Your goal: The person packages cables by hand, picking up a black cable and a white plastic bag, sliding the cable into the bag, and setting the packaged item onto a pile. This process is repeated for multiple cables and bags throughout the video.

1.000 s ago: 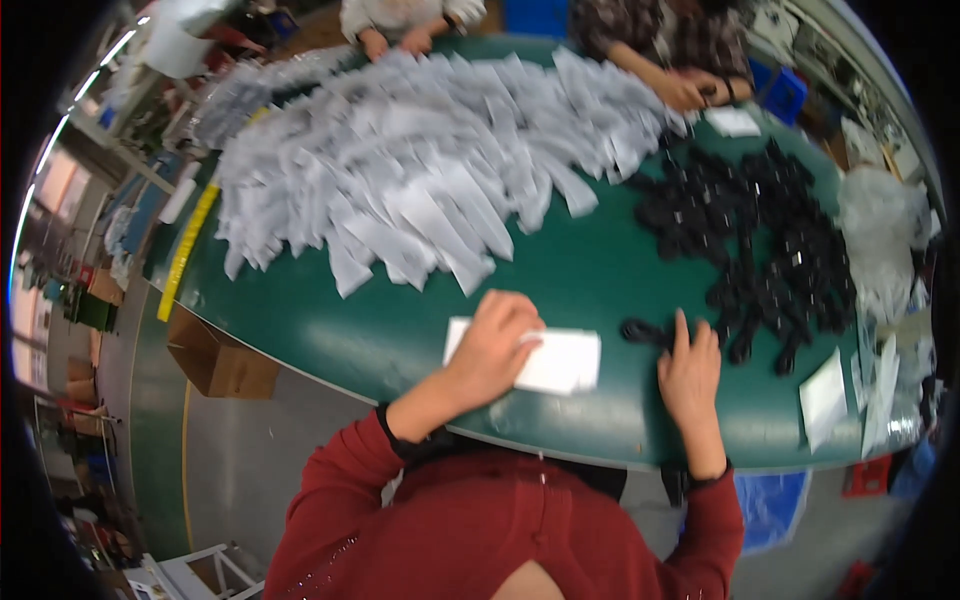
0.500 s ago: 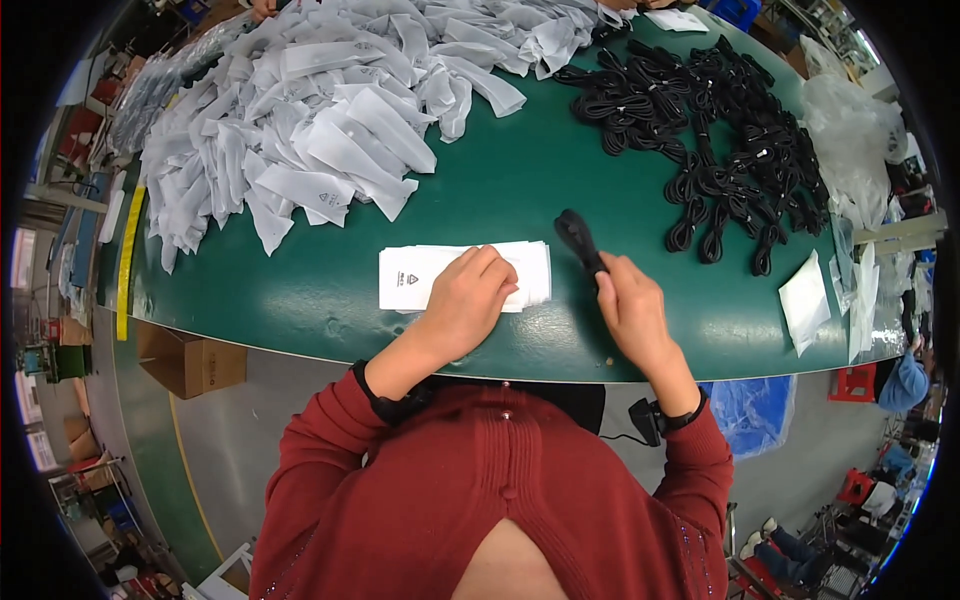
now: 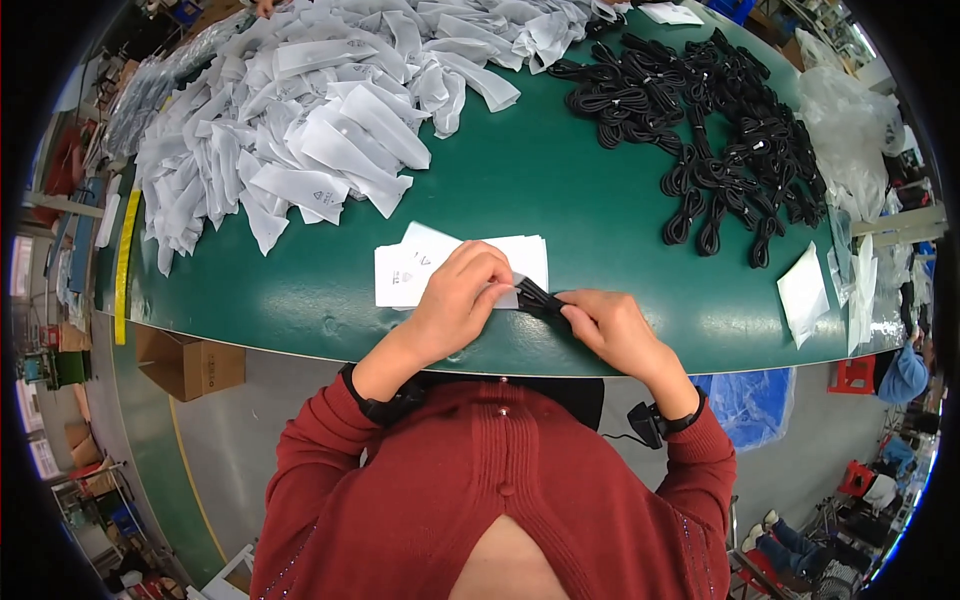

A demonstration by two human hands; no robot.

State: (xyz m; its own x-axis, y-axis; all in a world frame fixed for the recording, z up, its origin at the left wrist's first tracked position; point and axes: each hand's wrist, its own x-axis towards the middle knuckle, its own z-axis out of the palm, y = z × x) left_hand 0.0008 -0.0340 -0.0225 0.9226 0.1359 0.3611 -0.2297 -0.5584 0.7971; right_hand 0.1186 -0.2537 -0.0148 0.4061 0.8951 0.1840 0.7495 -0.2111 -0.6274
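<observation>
My left hand (image 3: 458, 300) pinches a white plastic bag (image 3: 428, 238) near its right end, tilting it above a flat stack of similar bags (image 3: 390, 288). My right hand (image 3: 618, 328) grips a coiled black cable (image 3: 538, 296) by its near end. The cable's other end points left and meets the mouth of the bag beside my left fingertips. How far it sits inside is hidden by the fingers.
A big heap of filled whitish bags (image 3: 290, 130) covers the far left of the green table (image 3: 540, 150). Several black cable coils (image 3: 720, 150) lie at the right. Past them are white sheets (image 3: 803, 297) and clear plastic (image 3: 850, 130). An open cardboard box (image 3: 190, 362) stands beyond the left edge.
My right hand has brought the cable down and left to the bag, turning it sideways. My left hand has lifted and angled the top bag off the stack.
</observation>
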